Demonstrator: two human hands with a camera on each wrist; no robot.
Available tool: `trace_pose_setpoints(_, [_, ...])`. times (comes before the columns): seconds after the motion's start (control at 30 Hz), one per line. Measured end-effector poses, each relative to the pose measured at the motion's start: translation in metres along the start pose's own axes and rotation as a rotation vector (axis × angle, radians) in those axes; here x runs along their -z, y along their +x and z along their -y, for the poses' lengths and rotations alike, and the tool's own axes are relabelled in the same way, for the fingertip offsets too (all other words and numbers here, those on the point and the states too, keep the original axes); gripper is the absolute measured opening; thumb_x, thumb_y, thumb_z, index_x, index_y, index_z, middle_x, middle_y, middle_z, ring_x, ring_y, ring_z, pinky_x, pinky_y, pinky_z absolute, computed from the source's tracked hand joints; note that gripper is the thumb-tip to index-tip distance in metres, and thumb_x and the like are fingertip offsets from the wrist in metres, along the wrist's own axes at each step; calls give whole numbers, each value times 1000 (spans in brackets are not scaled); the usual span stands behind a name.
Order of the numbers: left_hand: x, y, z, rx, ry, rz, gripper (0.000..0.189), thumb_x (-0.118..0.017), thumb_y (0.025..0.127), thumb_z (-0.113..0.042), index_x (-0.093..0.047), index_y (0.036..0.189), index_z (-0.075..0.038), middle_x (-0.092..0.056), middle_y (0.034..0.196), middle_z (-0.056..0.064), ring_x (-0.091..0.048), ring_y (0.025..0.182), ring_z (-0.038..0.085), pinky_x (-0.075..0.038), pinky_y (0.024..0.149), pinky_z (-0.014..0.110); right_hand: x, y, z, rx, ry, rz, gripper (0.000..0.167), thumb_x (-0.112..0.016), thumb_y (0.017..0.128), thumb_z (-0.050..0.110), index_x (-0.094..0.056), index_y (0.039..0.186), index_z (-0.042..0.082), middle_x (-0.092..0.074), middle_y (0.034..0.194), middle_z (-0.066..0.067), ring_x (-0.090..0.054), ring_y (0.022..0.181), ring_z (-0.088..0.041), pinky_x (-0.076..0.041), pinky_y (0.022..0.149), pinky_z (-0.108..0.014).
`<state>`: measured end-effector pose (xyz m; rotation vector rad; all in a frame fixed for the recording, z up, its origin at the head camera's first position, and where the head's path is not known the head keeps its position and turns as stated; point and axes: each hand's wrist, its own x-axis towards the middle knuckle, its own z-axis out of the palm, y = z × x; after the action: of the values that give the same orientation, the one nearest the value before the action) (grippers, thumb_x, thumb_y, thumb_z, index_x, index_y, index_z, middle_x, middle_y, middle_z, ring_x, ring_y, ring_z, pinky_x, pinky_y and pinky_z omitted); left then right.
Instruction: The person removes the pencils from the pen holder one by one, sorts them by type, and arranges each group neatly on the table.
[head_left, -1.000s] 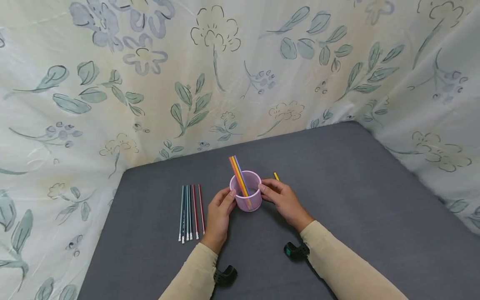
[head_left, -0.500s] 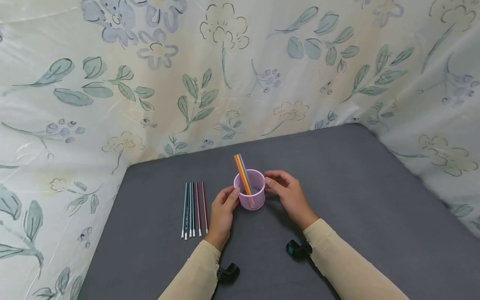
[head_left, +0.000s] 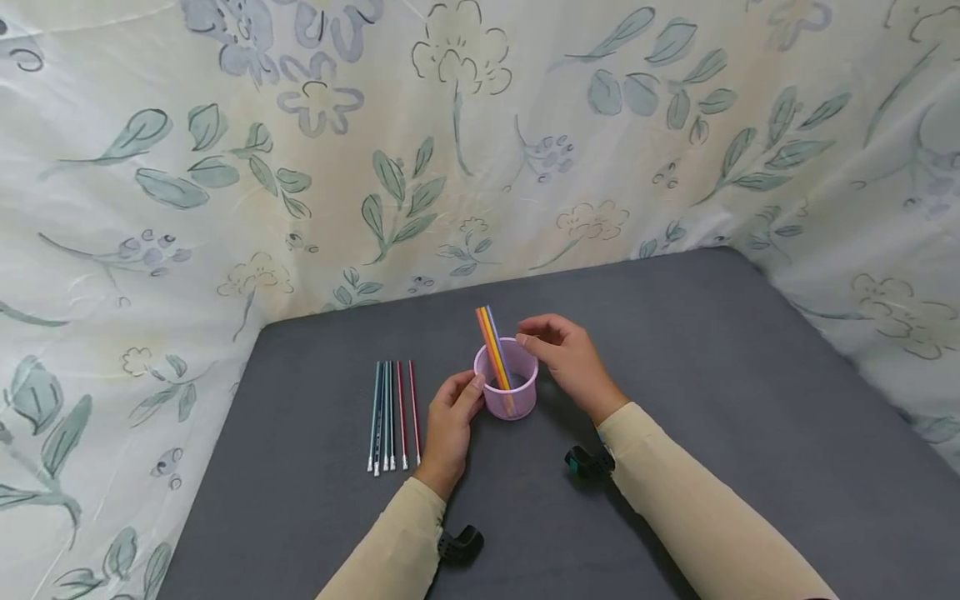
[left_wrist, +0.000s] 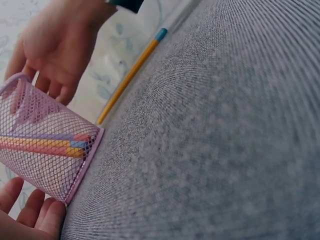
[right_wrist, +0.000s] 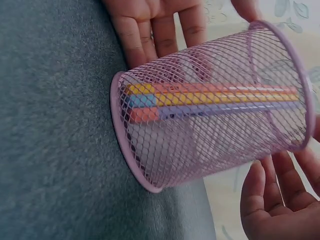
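"So, what is the left hand point(head_left: 452, 417) doing?"

"Gripping the pink mesh cup point(head_left: 519, 398) at its left side, thumb up by the rim and the other fingers down along the wall."

"And the right hand point(head_left: 566, 358)?"

"Beside the rim on the opposite side, fingers loosely bent rather than wrapped round anything. I can't tell whether its thumb touches the rim."

"Where is the cup, exactly?"

"Between the two hands, upright on the grey tabletop point(head_left: 675, 350). Three pencils point(head_left: 496, 350) lean inside it, orange, yellow and purple, with their upper ends above the rim."

"Any others about?"

"Yes. Left of the left hand, teal and dark pencils point(head_left: 387, 417) lie in a close row, with two red pencils point(head_left: 402, 417) next to them, silver ends toward the person. The left wrist view also has a yellow pencil point(left_wrist: 133, 74) with a blue end, lying beyond the cup."

"What's around all that?"

"A floral cloth point(head_left: 322, 192) hangs behind the table, and each wrist wears a black device below a pale sleeve point(head_left: 697, 496)."
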<state>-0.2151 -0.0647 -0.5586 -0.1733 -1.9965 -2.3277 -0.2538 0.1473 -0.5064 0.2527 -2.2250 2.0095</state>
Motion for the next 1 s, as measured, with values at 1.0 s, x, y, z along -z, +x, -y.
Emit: trace_pose_setpoints(1.0, [3, 0, 2, 12, 14, 9, 40, -65, 111, -26, -64, 137, 5, -64, 134, 19, -63, 126, 29, -48, 115, 46, -14, 18, -4, 7, -79, 48, 27, -80, 101, 14, -73, 120, -4, -72, 112, -12, -66, 106, -29, -56, 93, -40])
